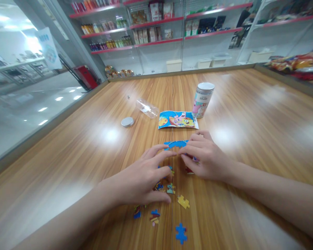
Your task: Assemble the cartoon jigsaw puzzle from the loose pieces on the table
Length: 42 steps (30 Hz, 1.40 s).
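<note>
My left hand (147, 173) is open, fingers apart and thumb stretched out, hovering over loose jigsaw pieces (160, 186). Its index fingertip reaches close to a joined blue strip of puzzle (175, 144). At the strip's right end is my right hand (205, 154), thumb and fingers drawn together in a pinch. What lies between those fingertips is hidden, and more puzzle shows from underneath the hand. Nearer to me lie a yellow piece (183, 201), a blue piece (181, 233), a pale green piece (170, 188) and a small group with blue and red (154, 216).
Beyond my hands lies a cartoon picture sheet (177, 120), its right end by an upright printed can (203, 100). A clear plastic jar (147, 108) rests on its side near a silver lid (127, 121). Stocked shelves (159, 41) stand behind the wooden table (94, 146).
</note>
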Each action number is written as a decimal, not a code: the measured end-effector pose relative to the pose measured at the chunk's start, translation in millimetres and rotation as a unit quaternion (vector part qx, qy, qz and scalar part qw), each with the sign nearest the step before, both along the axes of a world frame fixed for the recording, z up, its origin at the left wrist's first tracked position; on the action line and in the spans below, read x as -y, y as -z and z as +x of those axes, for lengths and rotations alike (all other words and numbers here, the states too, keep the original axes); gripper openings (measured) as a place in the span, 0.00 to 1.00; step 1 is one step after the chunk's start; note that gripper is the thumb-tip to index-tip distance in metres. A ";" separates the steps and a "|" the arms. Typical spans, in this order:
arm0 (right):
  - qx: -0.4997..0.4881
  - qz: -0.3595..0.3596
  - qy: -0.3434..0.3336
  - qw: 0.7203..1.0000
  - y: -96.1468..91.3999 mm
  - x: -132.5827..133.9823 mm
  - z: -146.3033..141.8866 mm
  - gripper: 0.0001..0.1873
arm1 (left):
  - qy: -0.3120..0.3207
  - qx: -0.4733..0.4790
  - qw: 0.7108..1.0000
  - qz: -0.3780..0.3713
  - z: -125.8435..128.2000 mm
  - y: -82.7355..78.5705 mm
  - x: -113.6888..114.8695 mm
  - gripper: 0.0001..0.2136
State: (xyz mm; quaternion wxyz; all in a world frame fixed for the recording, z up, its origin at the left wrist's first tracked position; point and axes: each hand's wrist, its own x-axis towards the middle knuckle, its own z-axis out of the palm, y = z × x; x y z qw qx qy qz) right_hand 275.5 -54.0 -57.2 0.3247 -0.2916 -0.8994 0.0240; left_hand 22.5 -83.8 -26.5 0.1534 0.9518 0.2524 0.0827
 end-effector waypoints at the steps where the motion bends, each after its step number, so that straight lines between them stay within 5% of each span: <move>1: -0.003 0.000 -0.001 1.000 0.3 -0.4 -0.6 0.07 | 0.001 0.000 1.000 -0.002 1.3 0.6 1.4 0.15; 16: -0.016 0.004 0.005 1.000 3.4 -5.0 -4.8 0.07 | -0.043 0.000 0.999 0.009 -5.0 0.0 -4.9 0.06; 22: -0.017 0.006 0.009 1.000 6.6 -7.0 -4.9 0.07 | -0.068 -0.011 0.997 0.031 -8.5 -4.4 -6.9 0.20; 25: -0.025 0.008 0.020 0.999 6.0 -6.2 -5.6 0.07 | -0.117 0.025 0.990 0.075 -11.3 -7.9 -10.1 0.42; 28: -0.063 0.025 0.069 0.995 1.5 -3.3 -6.9 0.25 | -0.151 0.094 0.971 0.158 -17.6 -12.4 -16.3 0.65; 30: -0.084 0.040 0.096 0.991 -1.4 -1.3 -7.9 0.41 | -0.148 0.125 0.963 0.188 -22.0 -15.3 -20.1 0.71; 34: -0.105 0.014 0.066 0.992 1.8 -1.4 -9.8 0.56 | -0.162 0.160 0.966 0.121 -27.7 -17.0 -24.2 0.65; 39: -0.166 -0.040 0.035 0.985 12.1 -7.1 -10.3 0.46 | -0.247 0.214 0.939 0.109 -32.5 -13.1 -25.3 0.55; 42: -0.202 -0.073 -0.018 0.977 11.6 -6.1 -7.8 0.40 | -0.247 0.196 0.931 0.185 -34.9 -15.0 -24.1 0.28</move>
